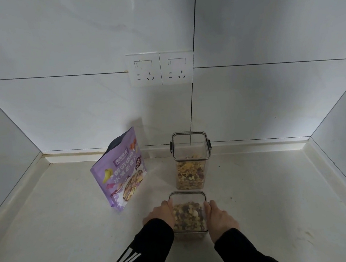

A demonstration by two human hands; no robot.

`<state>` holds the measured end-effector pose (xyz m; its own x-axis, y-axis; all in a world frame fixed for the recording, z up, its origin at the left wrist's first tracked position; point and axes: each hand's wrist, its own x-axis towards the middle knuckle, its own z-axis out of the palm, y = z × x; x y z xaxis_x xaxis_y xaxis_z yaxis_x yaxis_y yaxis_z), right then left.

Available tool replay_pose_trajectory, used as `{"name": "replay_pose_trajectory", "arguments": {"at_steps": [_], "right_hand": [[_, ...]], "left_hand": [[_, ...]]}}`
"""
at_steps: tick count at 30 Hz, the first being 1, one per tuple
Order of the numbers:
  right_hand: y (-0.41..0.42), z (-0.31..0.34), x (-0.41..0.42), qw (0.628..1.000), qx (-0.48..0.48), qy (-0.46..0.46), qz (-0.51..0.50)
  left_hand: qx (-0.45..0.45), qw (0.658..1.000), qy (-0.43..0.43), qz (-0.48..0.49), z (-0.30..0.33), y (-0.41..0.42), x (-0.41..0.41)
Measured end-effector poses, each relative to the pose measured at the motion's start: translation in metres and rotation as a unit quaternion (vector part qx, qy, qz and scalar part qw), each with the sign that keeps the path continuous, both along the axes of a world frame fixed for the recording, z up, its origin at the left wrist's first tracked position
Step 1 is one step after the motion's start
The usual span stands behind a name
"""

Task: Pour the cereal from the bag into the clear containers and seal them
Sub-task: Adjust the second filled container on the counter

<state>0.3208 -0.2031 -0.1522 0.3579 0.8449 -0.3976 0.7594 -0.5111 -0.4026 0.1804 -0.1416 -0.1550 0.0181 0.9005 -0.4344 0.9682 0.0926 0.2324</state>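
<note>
Head: two containers (189, 213) (191, 161); one bag (121, 173)

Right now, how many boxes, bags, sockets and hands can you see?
Boxes: 2, the near box and the far box, both holding cereal.
Bags: 1, the bag.
Sockets: 2, the left socket and the right socket.
Hands: 2, the left hand and the right hand, one on each side of the near box.
Total: 7

The purple bag (120, 174) stands up, open on top. Just right of it stands a tall clear box (191, 161), half full of cereal. In front sits a shorter box (189, 214), nearly full.
</note>
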Motion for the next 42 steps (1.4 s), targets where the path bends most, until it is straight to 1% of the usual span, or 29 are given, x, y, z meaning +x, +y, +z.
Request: {"name": "replay_pose_trajectory", "arguments": {"at_steps": [13,17,20,22,24,25,26,27,28,30,31,32,33,34,36,38,39,41,42], "right_hand": [[0.003,-0.004,0.001,0.998,0.006,0.062,-0.022],[0.003,-0.010,0.003,0.994,0.009,0.105,-0.026],[0.001,-0.014,0.010,0.987,0.033,0.157,-0.021],[-0.003,-0.016,0.019,0.977,0.056,0.202,-0.044],[-0.008,-0.008,0.026,0.961,0.088,0.258,-0.053],[-0.008,-0.001,0.026,0.951,0.087,0.292,-0.047],[-0.007,0.003,0.026,0.927,0.066,0.364,-0.054],[-0.007,0.006,0.022,0.886,0.040,0.456,-0.070],[-0.006,0.010,0.017,0.848,-0.001,0.523,-0.085],[0.004,0.007,0.009,0.762,-0.066,0.634,-0.112],[0.010,0.008,0.003,0.718,-0.077,0.678,-0.133],[0.013,0.008,0.001,0.676,-0.081,0.715,-0.157],[0.015,0.006,0.002,0.657,-0.087,0.732,-0.160],[0.015,0.010,0.000,0.658,-0.088,0.732,-0.156],[0.017,0.007,0.003,0.637,-0.109,0.745,-0.166],[0.019,0.005,0.008,0.624,-0.144,0.751,-0.163],[0.019,0.005,0.012,0.631,-0.147,0.747,-0.151],[0.012,0.005,0.031,0.702,-0.082,0.697,-0.122],[0.014,0.003,0.045,0.752,-0.017,0.651,-0.099]], "left_hand": [[0.012,0.999,-0.027,0.013,-0.001,-0.002,0.000],[0.001,0.999,-0.046,0.016,-0.003,-0.001,-0.002],[-0.025,0.993,-0.111,0.009,-0.006,0.004,-0.008],[-0.038,0.986,-0.164,0.009,-0.008,0.010,-0.016],[-0.007,0.970,-0.241,0.014,-0.011,0.016,-0.025],[0.006,0.960,-0.279,0.009,-0.011,0.019,-0.028],[0.009,0.951,-0.308,0.000,-0.009,0.020,-0.031],[0.000,0.947,-0.321,-0.015,-0.007,0.021,-0.032],[-0.015,0.948,-0.316,-0.042,-0.005,0.022,-0.031],[-0.050,0.952,-0.283,-0.105,-0.005,0.021,-0.029],[-0.068,0.949,-0.284,-0.117,-0.007,0.021,-0.028],[-0.089,0.944,-0.300,-0.108,-0.006,0.022,-0.027],[-0.105,0.938,-0.315,-0.095,-0.004,0.022,-0.028],[-0.119,0.932,-0.334,-0.078,-0.002,0.024,-0.028],[-0.159,0.914,-0.372,-0.029,-0.002,0.028,-0.027],[-0.191,0.895,-0.403,0.025,0.004,0.029,-0.024],[-0.205,0.885,-0.417,0.041,0.006,0.031,-0.023],[-0.212,0.864,-0.456,0.042,0.009,0.037,-0.022],[-0.198,0.852,-0.483,0.038,0.013,0.040,-0.019]]}}
